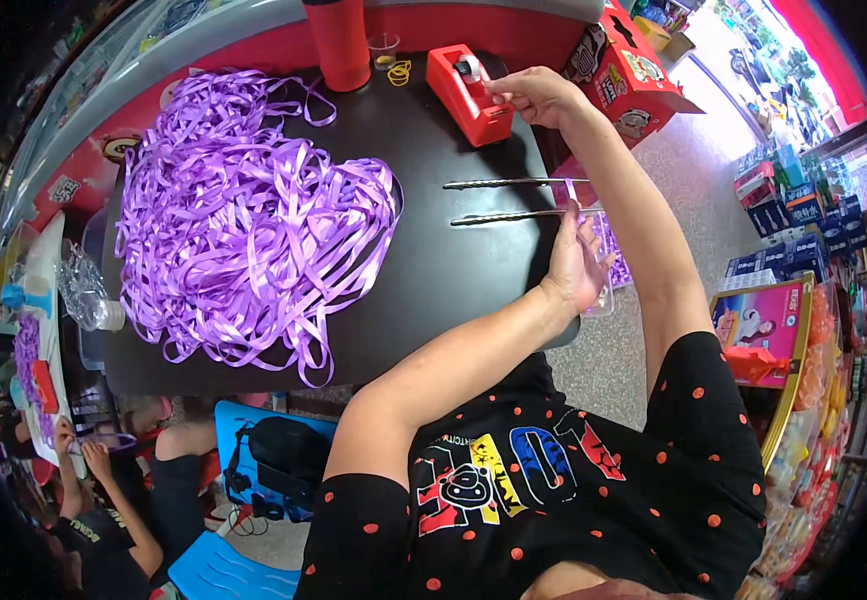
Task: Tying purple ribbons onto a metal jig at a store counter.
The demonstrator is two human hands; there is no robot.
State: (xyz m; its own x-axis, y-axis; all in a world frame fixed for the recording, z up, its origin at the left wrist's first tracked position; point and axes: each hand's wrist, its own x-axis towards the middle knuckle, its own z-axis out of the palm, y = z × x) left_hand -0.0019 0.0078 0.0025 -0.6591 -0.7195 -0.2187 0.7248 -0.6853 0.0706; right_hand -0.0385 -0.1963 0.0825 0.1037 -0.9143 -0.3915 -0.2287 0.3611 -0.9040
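My right hand [541,96] reaches over the red tape dispenser [471,98], thumb and forefinger pinched together beside its tape roll [469,68]. Whatever lies between those fingertips is too fine to make out. Lower down, my left hand [578,262] is curled at the table's right edge, its thumb against a strip of purple ribbon [570,188]. That strip crosses two thin metal rods [503,183] with dark twisted ends, which jut out over the black table. A large tangled heap of purple ribbon [253,230] covers the table's left side.
Behind the dispenser stand a red cup [339,45], a small clear cup [383,50] and yellow rubber bands [399,73]. Past the right edge are a red carton [623,75] and a clear container [603,300]. A blue chair [223,570] and another person [113,520] are at lower left.
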